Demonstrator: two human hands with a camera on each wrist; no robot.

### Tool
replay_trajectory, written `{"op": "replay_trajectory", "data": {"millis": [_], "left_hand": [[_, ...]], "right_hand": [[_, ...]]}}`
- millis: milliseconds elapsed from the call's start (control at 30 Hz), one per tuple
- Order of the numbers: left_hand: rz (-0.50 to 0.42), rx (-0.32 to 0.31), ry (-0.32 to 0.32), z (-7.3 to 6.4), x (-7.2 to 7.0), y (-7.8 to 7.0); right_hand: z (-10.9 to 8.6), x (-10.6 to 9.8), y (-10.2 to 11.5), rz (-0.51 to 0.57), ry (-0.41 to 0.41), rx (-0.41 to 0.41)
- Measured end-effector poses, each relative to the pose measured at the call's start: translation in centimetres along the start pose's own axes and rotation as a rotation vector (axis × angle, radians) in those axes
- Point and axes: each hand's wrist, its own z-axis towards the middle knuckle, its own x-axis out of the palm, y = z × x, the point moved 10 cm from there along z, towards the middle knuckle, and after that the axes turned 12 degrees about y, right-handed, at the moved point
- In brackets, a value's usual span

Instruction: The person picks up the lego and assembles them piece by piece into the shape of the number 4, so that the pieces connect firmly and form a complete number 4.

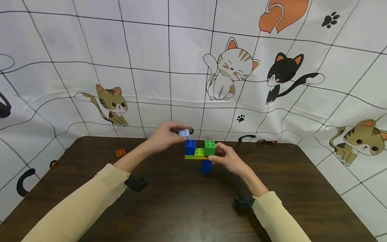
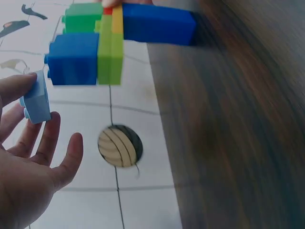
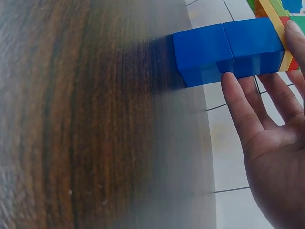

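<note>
My left hand pinches a light blue toy brick between thumb and fingers, just above a dark blue brick. In the left wrist view the light blue brick shows a gap between it and that dark blue one. The dark blue brick and a green brick top a build with thin lime, orange and red layers. Two stacked blue bricks form its column, standing on the table. With thumb and fingers, my right hand grips the build's right side at the red and green pieces.
An orange brick lies by itself at the table's back left, beyond my left forearm. The dark wooden table ends close behind the build, against a white cloth printed with cats and grid lines.
</note>
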Motion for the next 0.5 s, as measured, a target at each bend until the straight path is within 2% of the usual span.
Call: {"op": "replay_trajectory", "data": {"millis": [333,500], "left_hand": [[-0.004,0.090,0.068,2.3,2.9,-3.4],[0.061,0.104,0.103,3.4,4.2,-4.3]], "right_hand": [[0.2,0.3,0.1,0.029,0.024,-0.033],[0.0,0.2,0.0,0.027,0.024,-0.022]]}}
